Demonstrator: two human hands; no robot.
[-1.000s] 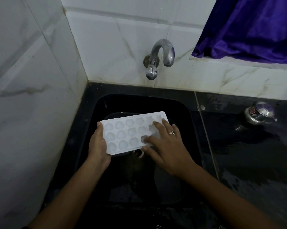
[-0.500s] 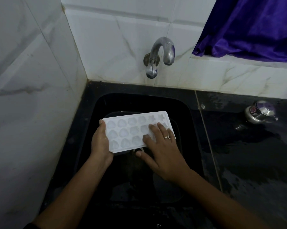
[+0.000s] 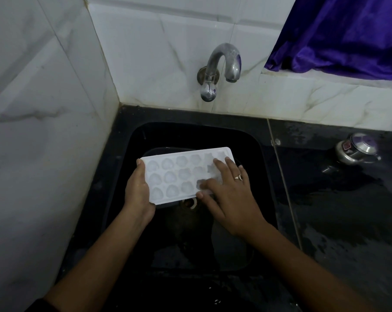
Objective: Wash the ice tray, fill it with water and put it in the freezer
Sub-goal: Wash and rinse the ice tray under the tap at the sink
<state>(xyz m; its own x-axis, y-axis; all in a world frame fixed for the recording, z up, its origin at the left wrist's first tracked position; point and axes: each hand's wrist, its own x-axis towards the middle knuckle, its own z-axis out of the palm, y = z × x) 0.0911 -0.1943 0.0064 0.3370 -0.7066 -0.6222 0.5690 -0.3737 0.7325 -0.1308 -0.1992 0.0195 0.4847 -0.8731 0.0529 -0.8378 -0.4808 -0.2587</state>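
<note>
White ice tray (image 3: 179, 174) is over the black sink (image 3: 131, 140), held in the air above the basin, cavities facing up, three rows of rounded pockets showing. The left hand (image 3: 137, 190) has it by the left short end, thumb on top at the far corner and fingers curled under the edge, a firm grasp. The right hand (image 3: 231, 194) lies on top of the tray's right part, fingers straight and spread flat across the pockets, thumb lying along the near edge; it is flat on the tray, not clasping it. A ring (image 3: 239, 177) shows on one of those fingers. Just below the tray's near edge, the drain (image 3: 189, 202) peeks out at the sink bottom. Up on the back wall, the curved metal faucet (image 3: 222, 68) juts from white marbled tiles (image 3: 44, 131), its spout hanging over the far side of the basin. To the right, the dark countertop (image 3: 348, 210) looks wet and patchy, with a small steel vessel (image 3: 357, 148) standing on it, well apart from the sink. A purple curtain (image 3: 343, 34) drapes over the ledge at top right.
</note>
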